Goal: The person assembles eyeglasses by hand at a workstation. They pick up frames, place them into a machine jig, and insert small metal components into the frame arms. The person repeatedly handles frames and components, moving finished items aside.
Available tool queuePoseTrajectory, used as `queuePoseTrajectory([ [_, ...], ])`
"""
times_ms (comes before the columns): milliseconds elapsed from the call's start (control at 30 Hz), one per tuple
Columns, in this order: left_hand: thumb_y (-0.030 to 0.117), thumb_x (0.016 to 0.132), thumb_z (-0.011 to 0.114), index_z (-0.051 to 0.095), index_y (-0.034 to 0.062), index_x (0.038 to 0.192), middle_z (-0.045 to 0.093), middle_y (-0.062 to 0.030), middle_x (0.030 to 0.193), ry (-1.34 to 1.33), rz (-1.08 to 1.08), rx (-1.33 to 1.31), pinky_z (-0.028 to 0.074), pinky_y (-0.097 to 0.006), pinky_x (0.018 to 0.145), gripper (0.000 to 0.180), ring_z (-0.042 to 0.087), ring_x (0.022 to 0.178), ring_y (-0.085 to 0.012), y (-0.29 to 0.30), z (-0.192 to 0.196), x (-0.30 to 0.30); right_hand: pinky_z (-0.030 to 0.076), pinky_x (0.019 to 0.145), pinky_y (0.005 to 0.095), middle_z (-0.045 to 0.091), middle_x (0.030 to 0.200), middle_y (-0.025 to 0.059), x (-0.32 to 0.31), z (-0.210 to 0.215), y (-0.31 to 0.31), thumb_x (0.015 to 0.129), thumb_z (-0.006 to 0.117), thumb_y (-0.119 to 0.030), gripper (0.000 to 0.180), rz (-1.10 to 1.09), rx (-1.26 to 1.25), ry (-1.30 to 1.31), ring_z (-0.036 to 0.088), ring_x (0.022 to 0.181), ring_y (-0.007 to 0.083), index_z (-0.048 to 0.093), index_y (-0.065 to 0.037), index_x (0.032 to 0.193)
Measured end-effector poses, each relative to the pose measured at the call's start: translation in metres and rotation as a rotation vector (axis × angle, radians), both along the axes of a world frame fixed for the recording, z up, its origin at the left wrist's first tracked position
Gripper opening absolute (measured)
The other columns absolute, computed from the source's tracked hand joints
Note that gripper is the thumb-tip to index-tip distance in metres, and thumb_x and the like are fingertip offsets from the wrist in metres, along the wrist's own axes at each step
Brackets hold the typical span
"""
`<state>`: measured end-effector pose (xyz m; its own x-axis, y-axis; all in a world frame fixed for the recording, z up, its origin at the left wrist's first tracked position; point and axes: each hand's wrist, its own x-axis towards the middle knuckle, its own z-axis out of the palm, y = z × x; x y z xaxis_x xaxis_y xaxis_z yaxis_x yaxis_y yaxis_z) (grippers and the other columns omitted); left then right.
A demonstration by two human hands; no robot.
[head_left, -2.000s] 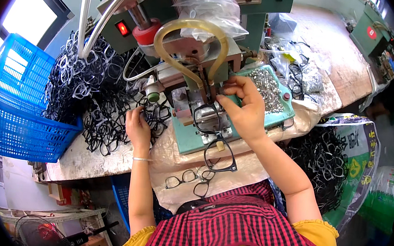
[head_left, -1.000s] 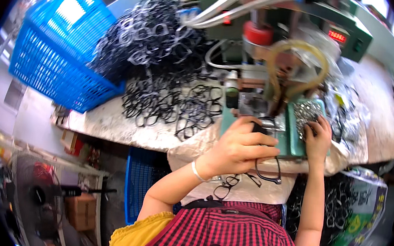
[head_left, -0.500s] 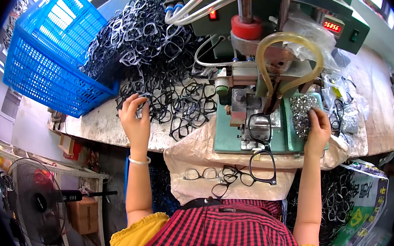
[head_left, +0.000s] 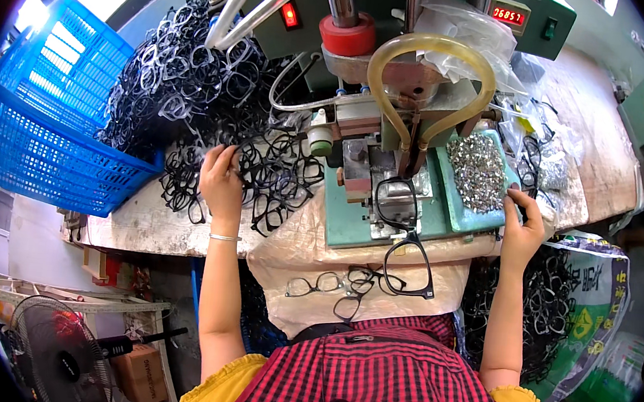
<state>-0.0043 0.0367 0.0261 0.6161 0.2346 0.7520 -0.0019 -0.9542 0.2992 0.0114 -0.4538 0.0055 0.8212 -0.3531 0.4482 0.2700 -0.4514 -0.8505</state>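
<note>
My left hand (head_left: 222, 184) is among loose black eyeglass frames (head_left: 273, 185) left of the bench press. Its fingers are bunched; whatever they pinch is lost among the frames. At the right rim of a green tray (head_left: 456, 216) of tiny shiny metal parts (head_left: 476, 173), my right hand (head_left: 523, 224) has thumb and forefinger curled in a pinch. Anything between them is too small to name. One black eyeglass frame (head_left: 429, 267) sits at the press (head_left: 417, 94), one rim under the tool and the other hanging over the front edge.
Behind my left hand rises a big heap of eyeglass frames (head_left: 187, 72) beside a tilted blue basket (head_left: 55, 152). A few frames (head_left: 353, 281) lie on the tan cloth (head_left: 293, 256) before me. An open sack (head_left: 583, 304) stands lower right, a fan (head_left: 59, 354) lower left.
The whole view has shifted. My left hand's spread fingers have drawn together among the frames. My right hand has moved from the metal parts to the tray's right rim. The press's red display has changed.
</note>
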Motion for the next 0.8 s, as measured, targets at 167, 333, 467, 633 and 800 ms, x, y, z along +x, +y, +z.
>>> queuePoseTrajectory([
  [167, 0.024, 0.097, 0.063, 0.071, 0.0179, 0.121, 0.057, -0.0222, 0.136, 0.507, -0.082, 0.056, 0.055, -0.043, 0.083, 0.026, 0.068, 0.094, -0.0406, -0.039, 0.022, 0.005, 0.051, 0.085, 0.0317, 0.072, 0.093, 0.0077, -0.010, 0.055, 0.048, 0.081, 0.073, 0.001, 0.013, 0.292, 0.009, -0.034, 0.067, 0.092, 0.0199, 0.074, 0.000, 0.094],
  [333, 0.022, 0.100, 0.057, 0.072, 0.0167, 0.121, 0.054, -0.0210, 0.142, 0.342, -0.019, 0.161, 0.050, -0.043, 0.096, 0.026, 0.061, 0.113, -0.0380, -0.061, 0.042, -0.003, 0.052, 0.080, 0.0338, 0.072, 0.093, 0.0108, 0.023, 0.076, 0.103, 0.077, 0.072, -0.001, 0.018, 0.496, -0.019, -0.180, 0.069, 0.086, 0.0250, 0.071, -0.001, 0.095],
  [467, 0.016, 0.106, 0.053, 0.069, -0.0018, 0.108, 0.069, -0.0115, 0.110, -0.035, -0.327, -0.481, 0.053, -0.029, 0.078, 0.024, 0.065, 0.089, -0.0194, -0.073, 0.029, -0.026, 0.051, 0.085, 0.0289, 0.071, 0.092, 0.0072, 0.015, 0.064, 0.121, 0.082, 0.072, -0.002, 0.028, 0.525, 0.292, -0.057, 0.067, 0.090, 0.0147, 0.066, 0.000, 0.109],
  [633, 0.018, 0.108, 0.049, 0.061, -0.0001, 0.113, 0.066, -0.0143, 0.111, -0.296, -0.785, -0.861, 0.054, -0.031, 0.077, 0.023, 0.064, 0.092, -0.0226, -0.110, 0.046, -0.041, 0.050, 0.087, 0.0264, 0.069, 0.102, 0.0071, 0.012, 0.067, 0.125, 0.083, 0.072, -0.001, 0.043, 0.600, 0.461, 0.006, 0.065, 0.094, 0.0123, 0.057, 0.005, 0.123],
  [800, 0.008, 0.100, 0.060, 0.060, -0.0036, 0.100, 0.070, -0.0176, 0.101, -0.314, -0.861, -0.574, 0.053, -0.043, 0.092, 0.011, 0.066, 0.098, -0.0271, -0.154, 0.118, -0.020, 0.049, 0.090, 0.0261, 0.069, 0.105, 0.0081, 0.001, 0.086, 0.136, 0.085, 0.070, 0.000, 0.046, 0.689, 0.694, 0.141, 0.064, 0.096, 0.0100, 0.053, 0.005, 0.127],
])
